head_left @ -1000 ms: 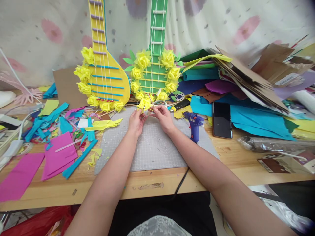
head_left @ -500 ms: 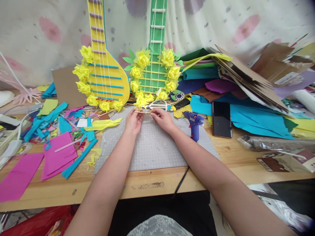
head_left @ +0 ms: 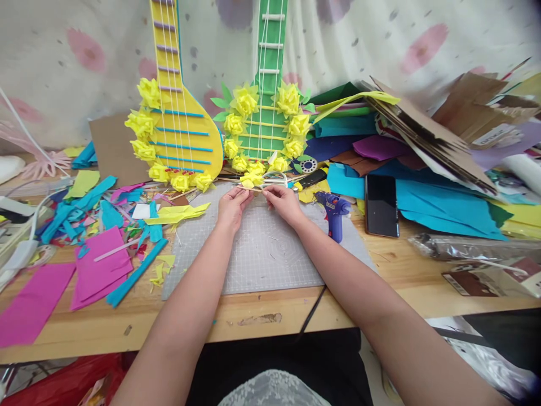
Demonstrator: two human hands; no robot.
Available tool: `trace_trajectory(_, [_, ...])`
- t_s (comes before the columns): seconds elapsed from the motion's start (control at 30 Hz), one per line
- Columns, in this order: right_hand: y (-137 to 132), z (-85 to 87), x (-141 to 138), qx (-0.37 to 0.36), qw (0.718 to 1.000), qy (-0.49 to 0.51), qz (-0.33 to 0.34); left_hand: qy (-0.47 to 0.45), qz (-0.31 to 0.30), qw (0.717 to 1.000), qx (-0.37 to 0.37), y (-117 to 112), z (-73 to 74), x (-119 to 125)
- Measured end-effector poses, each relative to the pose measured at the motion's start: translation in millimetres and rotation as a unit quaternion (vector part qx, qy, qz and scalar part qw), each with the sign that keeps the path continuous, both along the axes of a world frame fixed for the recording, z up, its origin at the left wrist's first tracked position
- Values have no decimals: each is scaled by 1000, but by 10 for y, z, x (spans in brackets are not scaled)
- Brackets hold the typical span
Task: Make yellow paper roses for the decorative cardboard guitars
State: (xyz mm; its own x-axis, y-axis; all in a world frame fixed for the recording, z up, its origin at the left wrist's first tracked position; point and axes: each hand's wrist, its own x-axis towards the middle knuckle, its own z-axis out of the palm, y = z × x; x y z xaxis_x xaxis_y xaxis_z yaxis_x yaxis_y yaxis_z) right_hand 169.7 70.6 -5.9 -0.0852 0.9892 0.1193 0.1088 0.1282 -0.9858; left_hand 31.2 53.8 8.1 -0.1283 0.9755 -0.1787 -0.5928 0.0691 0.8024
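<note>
Stick (head_left: 256,190) | pinched: left hand (head_left: 231,208), right hand (head_left: 284,204) | red bag (head_left: 59,380): contents unclear

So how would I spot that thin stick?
Find the big grey gridded mat. Near its far edge, the left hand and right hand almost meet. The thin stick spans the gap, straight and pale, unlike the yellow paper beside it.

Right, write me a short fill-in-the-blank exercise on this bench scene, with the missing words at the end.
1. The left hand and right hand hold a thin stick over a gridded mat colored ____.
2. Beside the yellow guitar shape stands one colored ____.
3. The flowers on both are ____.
4. In the picture, the glue gun is to the ____ of the phone.

Missing words: gray; green; yellow; left.
</note>
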Motion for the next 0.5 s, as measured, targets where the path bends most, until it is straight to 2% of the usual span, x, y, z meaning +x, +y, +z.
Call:
trace_trajectory(0.13, [-15, 9, 2, -9, 1000, 10, 16, 6, 16, 1000, 6, 2, -12, 7])
trace_trajectory(0.27, [-51, 40, 14, -14, 998, 3, 68, 13, 36, 999, 10, -4, 7, 14])
trace_trajectory(0.5, [-115, 86, -25, -65, 989, 15, 128, 7, 60, 998, 8, 7, 6, 22])
